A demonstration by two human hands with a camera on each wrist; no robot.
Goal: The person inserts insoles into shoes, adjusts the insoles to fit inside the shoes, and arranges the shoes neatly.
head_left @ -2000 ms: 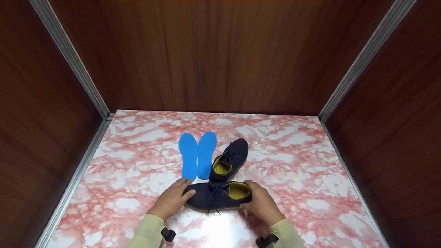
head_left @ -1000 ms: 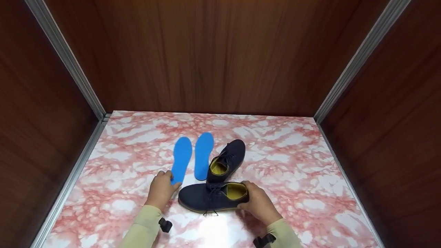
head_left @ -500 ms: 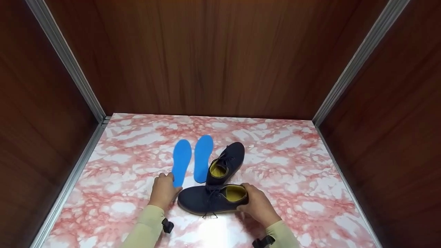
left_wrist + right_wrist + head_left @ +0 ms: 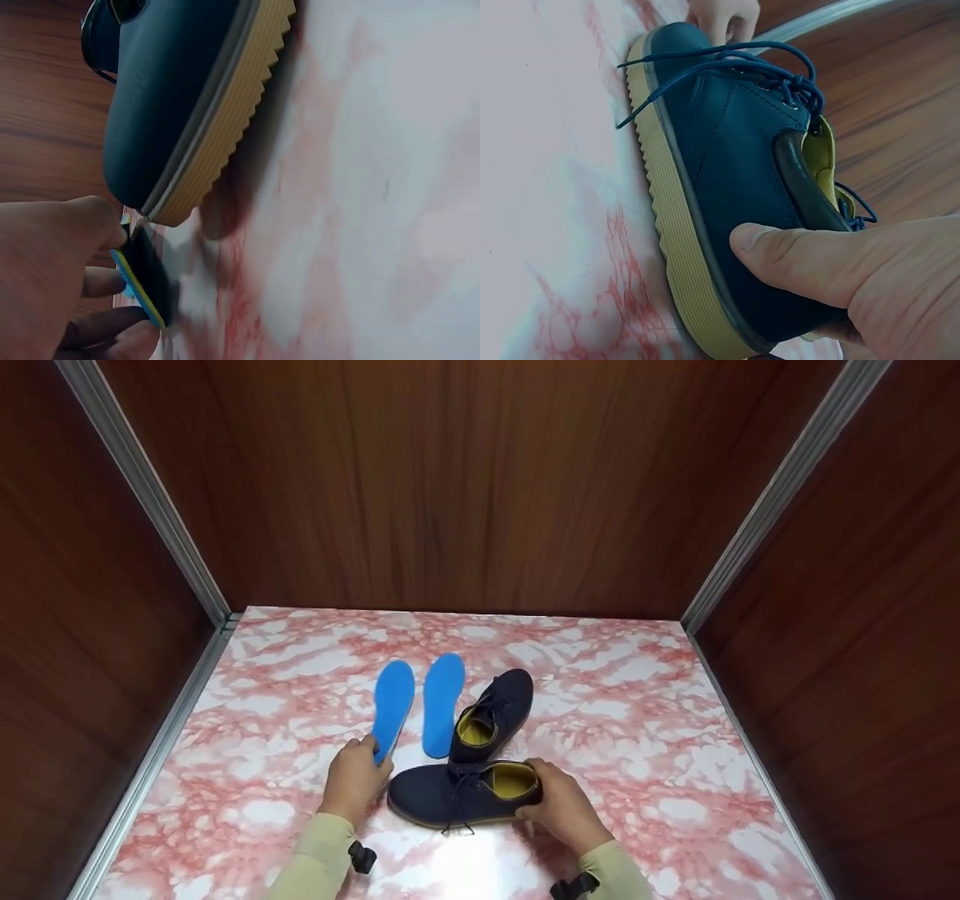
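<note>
My left hand (image 4: pixel 355 777) pinches the near end of a blue insole (image 4: pixel 393 701), thumb on one side and fingers on the other. In the left wrist view that insole (image 4: pixel 142 281) shows a yellow edge and a dark underside, tilted off the surface. My right hand (image 4: pixel 564 804) grips the heel of a dark navy lace-up shoe (image 4: pixel 427 793), which lies sideways with its toe to the left. Its thick ridged sole (image 4: pixel 676 247) and loose laces show in the right wrist view. A second blue insole (image 4: pixel 442 701) lies flat just to the right of the held one.
The matching navy shoe (image 4: pixel 511 701) stands behind the held one, toe pointing away to the right. All lie on a red-and-white marbled tabletop (image 4: pixel 615 720). Brown wood-look panels (image 4: pixel 457 487) with metal corner rails (image 4: pixel 787 487) enclose the back and sides.
My left hand has left the shoe's toe, taken hold of the left insole, drawn it left from the other one and tilted it up slightly. My right hand has stayed at the heel.
</note>
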